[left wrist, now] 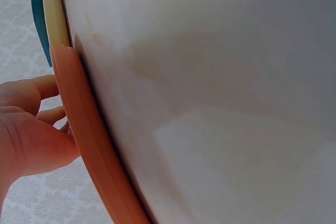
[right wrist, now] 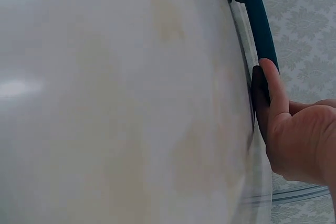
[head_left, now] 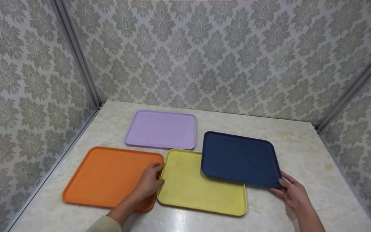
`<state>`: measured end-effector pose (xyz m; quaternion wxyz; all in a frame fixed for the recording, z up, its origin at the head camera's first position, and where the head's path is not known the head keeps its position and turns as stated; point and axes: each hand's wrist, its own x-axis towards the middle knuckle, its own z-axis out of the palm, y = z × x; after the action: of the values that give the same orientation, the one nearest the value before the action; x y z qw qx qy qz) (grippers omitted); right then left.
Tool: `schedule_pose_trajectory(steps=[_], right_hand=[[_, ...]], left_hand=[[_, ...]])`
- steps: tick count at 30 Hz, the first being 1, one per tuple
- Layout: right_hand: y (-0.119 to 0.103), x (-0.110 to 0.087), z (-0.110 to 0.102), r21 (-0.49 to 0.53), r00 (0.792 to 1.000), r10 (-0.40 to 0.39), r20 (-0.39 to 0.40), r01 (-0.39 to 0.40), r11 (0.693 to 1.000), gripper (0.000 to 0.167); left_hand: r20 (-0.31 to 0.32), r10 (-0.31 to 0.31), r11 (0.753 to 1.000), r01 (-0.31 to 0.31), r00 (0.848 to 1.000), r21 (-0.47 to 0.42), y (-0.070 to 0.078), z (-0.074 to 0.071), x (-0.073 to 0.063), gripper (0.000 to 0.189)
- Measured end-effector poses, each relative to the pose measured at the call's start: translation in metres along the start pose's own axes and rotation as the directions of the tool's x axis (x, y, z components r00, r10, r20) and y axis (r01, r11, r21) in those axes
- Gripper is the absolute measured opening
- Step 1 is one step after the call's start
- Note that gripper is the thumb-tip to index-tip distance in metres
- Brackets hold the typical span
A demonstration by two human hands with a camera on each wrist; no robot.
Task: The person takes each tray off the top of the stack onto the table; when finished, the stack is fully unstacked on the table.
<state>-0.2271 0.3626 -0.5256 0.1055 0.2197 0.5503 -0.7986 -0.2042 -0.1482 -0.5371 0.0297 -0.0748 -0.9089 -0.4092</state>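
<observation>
A navy blue tray [head_left: 240, 159] is held at its near right corner by my right hand [head_left: 295, 195], thumb on top and fingers beneath. Its left part overlaps the yellow tray [head_left: 195, 190], covering that tray's far right corner. In the right wrist view, my right hand [right wrist: 299, 135] has the blue tray's edge [right wrist: 257, 19] between its fingers. My left hand [head_left: 148, 182] lies over the right side of the orange tray [head_left: 111, 177], its fingertips touching the rims where the orange and yellow trays meet. In the left wrist view, the orange rim [left wrist: 89, 129] partly hides those fingertips.
A lilac tray [head_left: 163, 129] lies on the pale marbled table [head_left: 301, 148] behind the orange and yellow ones. Patterned walls [head_left: 204, 58] enclose the table at the back and both sides, with metal corner posts [head_left: 79, 51].
</observation>
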Motion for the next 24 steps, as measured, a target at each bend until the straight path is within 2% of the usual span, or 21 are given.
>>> schedule_pose_trajectory(steps=[5,9,13,24], right_hand=[[-0.004,0.004,-0.002,0.007,1.000,-0.017,-0.019,0.017,1.000,0.062],[-0.008,0.009,-0.003,0.011,0.999,-0.028,-0.027,0.029,1.000,0.051],[-0.012,0.012,-0.002,0.022,0.999,-0.033,-0.042,0.034,0.999,0.043],[-0.021,0.021,0.001,0.036,0.994,-0.054,-0.095,0.058,0.998,0.044]], left_hand=[[0.004,0.012,1.000,-0.012,1.000,-0.003,-0.001,0.000,-0.001,0.060],[0.008,0.027,1.000,-0.027,1.000,-0.008,-0.001,0.000,-0.001,0.060],[0.007,0.017,1.000,-0.017,1.000,-0.008,0.000,-0.001,-0.002,0.059],[-0.003,0.020,1.000,-0.020,1.000,0.004,0.001,0.000,-0.002,0.058]])
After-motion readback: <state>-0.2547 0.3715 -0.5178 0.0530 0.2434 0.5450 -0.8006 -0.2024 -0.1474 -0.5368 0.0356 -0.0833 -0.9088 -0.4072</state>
